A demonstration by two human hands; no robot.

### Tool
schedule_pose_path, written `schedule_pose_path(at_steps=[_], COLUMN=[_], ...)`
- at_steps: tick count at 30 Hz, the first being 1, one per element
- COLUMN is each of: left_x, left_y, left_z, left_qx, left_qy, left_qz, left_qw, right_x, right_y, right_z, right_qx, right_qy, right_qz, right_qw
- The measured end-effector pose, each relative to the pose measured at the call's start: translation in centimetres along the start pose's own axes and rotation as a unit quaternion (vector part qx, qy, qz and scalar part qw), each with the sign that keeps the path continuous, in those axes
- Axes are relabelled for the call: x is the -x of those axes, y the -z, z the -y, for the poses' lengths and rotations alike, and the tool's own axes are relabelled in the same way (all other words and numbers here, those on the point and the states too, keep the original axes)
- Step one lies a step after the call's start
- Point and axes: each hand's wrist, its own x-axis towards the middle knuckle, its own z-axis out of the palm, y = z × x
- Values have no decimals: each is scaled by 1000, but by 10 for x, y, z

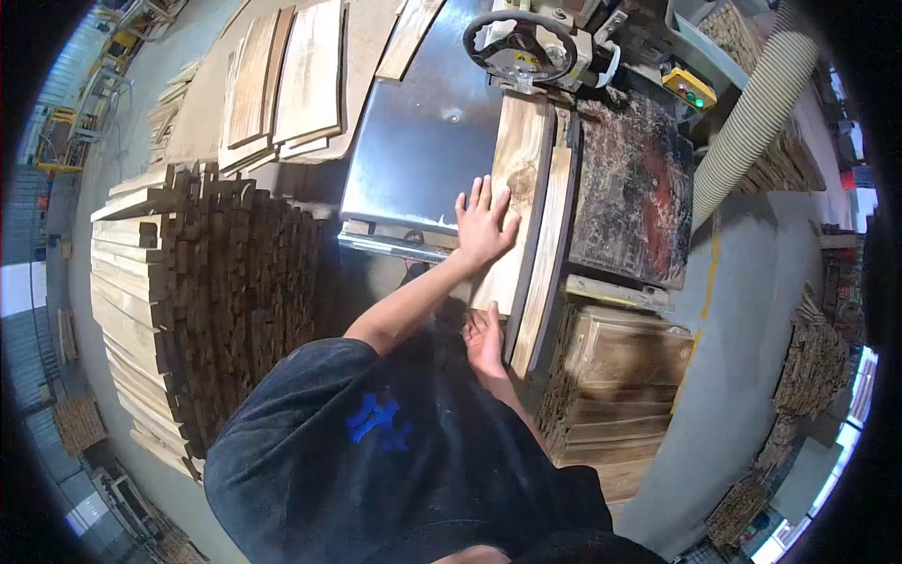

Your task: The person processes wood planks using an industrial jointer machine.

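Observation:
A pale wooden plank [519,179] lies lengthwise on the dark metal saw table [423,141], beside a second narrower strip [554,235]. My left hand [484,226] rests flat on the plank's near half, palm down and fingers spread. My right hand [486,338] is at the plank's near end, fingers extended against the end grain; no grip shows. The plank's far end reaches under a black wheel on the machine head [520,42].
A tall stack of cut slats [197,291] stands to my left. Loose boards [291,75] lie at the far left. More stacked wood [620,376] sits at my right, and a ribbed dust hose [756,103] and a yellow button box [689,87] are at the upper right.

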Motion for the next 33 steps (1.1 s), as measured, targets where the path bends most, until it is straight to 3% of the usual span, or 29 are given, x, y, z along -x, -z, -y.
schedule_pose_path(at_steps=[5,10,14,16,18,20,24,26,27,30,32,33], left_x=[-53,-132,-187,-201,-209,-216,-247,-264,-270,-268,-253,-240], left_y=[-11,-37,-52,-56,-57,-48,-4,20,33,61,93,80], left_z=[2,16,25,35,42,62,148,198,222,266,251,259], left_qx=[0,28,31,63,180,185,72,38,26,67,166,263], left_qy=[7,14,16,31,54,76,178,216,221,137,181,173], left_qz=[14,17,6,9,-104,-138,-247,-275,-279,-174,-90,-96], left_qw=[1000,999,999,998,977,970,950,936,934,973,965,944], right_x=[-27,-71,-112,-122,-128,-132,-151,-162,-169,-190,-198,-205], right_y=[-45,-117,-162,-176,-182,-194,-190,-182,-180,-192,-201,-197], right_z=[25,78,99,98,107,125,158,178,183,194,200,202], right_qx=[217,203,192,154,118,136,177,110,114,131,166,169], right_qy=[78,41,104,111,116,69,28,-17,-14,-2,39,68], right_qz=[-62,-100,-155,-245,-224,-242,-181,-76,-72,-22,16,74], right_qw=[971,973,964,951,961,958,967,991,991,991,985,980])
